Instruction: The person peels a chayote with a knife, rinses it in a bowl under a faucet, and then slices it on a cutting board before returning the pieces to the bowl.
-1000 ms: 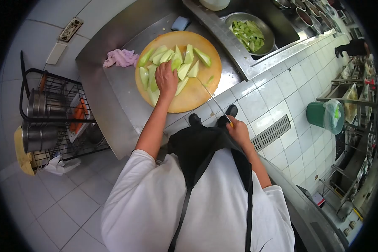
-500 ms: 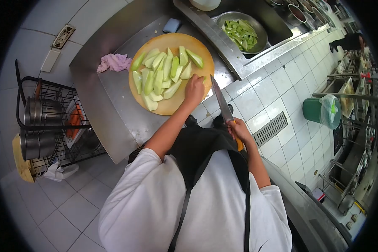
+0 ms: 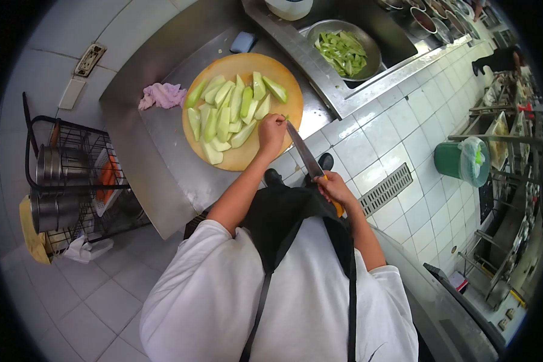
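Observation:
My right hand [image 3: 336, 188] grips a long kitchen knife [image 3: 306, 152] by its orange handle, the blade pointing up and left with its tip at the right edge of the round cutting board [image 3: 256, 160]. My left hand [image 3: 273, 134] is over the board's right side, fingers pinched together near the knife tip. A small green bit shows by its fingertips; what they hold is mostly hidden. Left of that hand, many pale green vegetable wedges [image 3: 223, 120], perhaps chayote, lie spread on the board.
A metal bowl of cut green pieces [image 3: 341, 54] sits in the sink at upper right. On the steel counter [image 3: 145, 157] lie a pink cloth [image 3: 163, 96] and a blue sponge [image 3: 243, 42]. A wire rack with pots [image 3: 60, 163] stands left, a green bin [image 3: 455, 160] right.
The knife and my right hand have shifted slightly left, and the left hand has drawn back a little toward me. The view has also moved slightly. The wedges lie as before.

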{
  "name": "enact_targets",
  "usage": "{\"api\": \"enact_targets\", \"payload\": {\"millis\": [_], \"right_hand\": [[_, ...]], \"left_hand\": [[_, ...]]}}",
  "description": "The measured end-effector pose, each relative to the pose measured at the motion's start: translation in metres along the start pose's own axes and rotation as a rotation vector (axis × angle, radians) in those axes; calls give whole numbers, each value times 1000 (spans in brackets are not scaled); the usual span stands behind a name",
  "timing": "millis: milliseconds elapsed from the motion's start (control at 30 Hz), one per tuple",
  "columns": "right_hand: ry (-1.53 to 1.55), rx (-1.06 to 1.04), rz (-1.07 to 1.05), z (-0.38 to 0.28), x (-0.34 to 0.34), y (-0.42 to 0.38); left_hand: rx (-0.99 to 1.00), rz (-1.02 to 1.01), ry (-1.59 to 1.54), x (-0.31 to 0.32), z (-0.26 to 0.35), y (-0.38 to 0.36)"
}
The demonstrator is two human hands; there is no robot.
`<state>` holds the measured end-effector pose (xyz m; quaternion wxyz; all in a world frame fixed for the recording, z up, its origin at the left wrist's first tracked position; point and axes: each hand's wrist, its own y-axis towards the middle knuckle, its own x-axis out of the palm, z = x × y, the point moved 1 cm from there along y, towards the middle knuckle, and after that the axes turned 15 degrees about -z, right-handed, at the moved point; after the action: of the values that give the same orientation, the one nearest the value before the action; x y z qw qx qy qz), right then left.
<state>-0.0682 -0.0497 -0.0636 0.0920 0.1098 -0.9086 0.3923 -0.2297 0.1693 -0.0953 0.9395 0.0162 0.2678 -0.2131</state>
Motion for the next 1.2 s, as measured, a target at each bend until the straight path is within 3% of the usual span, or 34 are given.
{"api": "enact_targets", "payload": {"millis": [133, 267, 333, 367, 433, 500, 533, 600, 700, 800, 900, 1000, 1100, 1200], "right_hand": [[-33, -105, 131, -36, 1, -29], [-46, -273, 399, -87, -17, -51], [56, -307, 450, -108, -29, -67], [69, -347, 480, -113, -33, -75], [87, -350, 535, -106, -42, -84], [130, -324, 540, -87, -46, -89], [154, -310, 543, -74, -46, -89], [198, -286, 515, -38, -46, -81], [223, -260, 434, -6, -39, -70], [143, -182, 359, -1, -27, -62], [39, -169, 333, -4, -29, -52], [-51, -176, 323, -9, -32, -43], [-93, -176, 328, -18, -31, -39], [-92, -174, 327, -30, -29, -39]], "left_hand": [[92, 2, -140, 15, 16, 48], [291, 135, 9, 1, 143, 140], [407, 252, 129, -5, 168, 176], [392, 200, 153, -10, 168, 184], [362, 91, 201, -34, 162, 192], [391, -63, 507, -53, 120, 184], [297, -331, 576, -66, 102, 175], [314, -444, 745, -63, 37, 160], [415, -589, 823, -55, 15, 131], [644, -645, 838, -41, 11, 116], [805, -438, 663, -41, 7, 96], [397, 36, 683, -31, 10, 72], [63, -22, 689, -13, 17, 70], [126, 2, 648, 0, 29, 68]]}}
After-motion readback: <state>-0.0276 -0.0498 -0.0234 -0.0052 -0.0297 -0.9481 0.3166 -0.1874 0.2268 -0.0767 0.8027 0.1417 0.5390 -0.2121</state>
